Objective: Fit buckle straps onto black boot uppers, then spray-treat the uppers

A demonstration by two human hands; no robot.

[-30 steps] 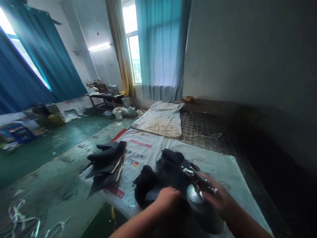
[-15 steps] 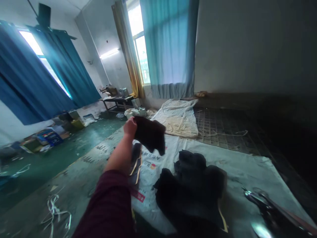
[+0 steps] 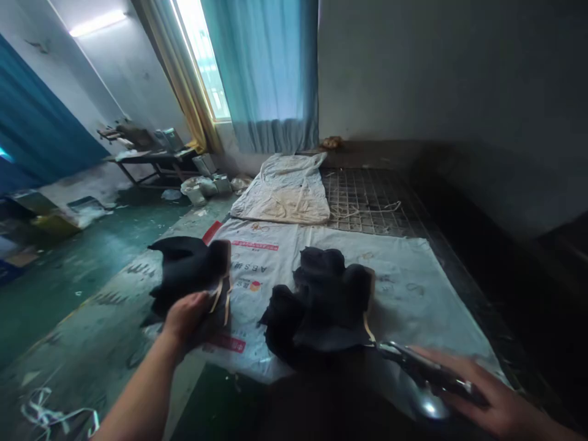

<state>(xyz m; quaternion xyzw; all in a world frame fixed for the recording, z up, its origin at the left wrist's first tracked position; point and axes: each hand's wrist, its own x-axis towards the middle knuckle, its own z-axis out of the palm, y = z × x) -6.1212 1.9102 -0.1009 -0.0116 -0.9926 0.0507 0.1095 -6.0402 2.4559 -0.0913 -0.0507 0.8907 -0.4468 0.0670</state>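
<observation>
On the left, a heap of black fabric pieces (image 3: 186, 263) with tan edge strips lies on the printed white sheet. My left hand (image 3: 186, 315) is at its near edge, fingers closed on a black piece, partly blurred. A second black fabric pile (image 3: 326, 294), with ragged edges and a tan strip on its right side, sits in front of me. My right hand (image 3: 491, 386) is wrapped around a silver plier-like tool (image 3: 422, 367). Its tip is by the near right corner of that pile, close to the tan strip; whether it touches is unclear.
The white sheet (image 3: 399, 306) spreads over a metal grid surface (image 3: 367, 190). Beyond it lies a stained white sack (image 3: 285, 190). White string (image 3: 50, 413) is at the lower left. A bench with machines (image 3: 151, 159) and several containers (image 3: 204, 184) stand by the window.
My left hand has come back and down with the dark piece to the left heap. My right hand has come into view on the plier-like tool, whose tip moved left. The view has turned right.
</observation>
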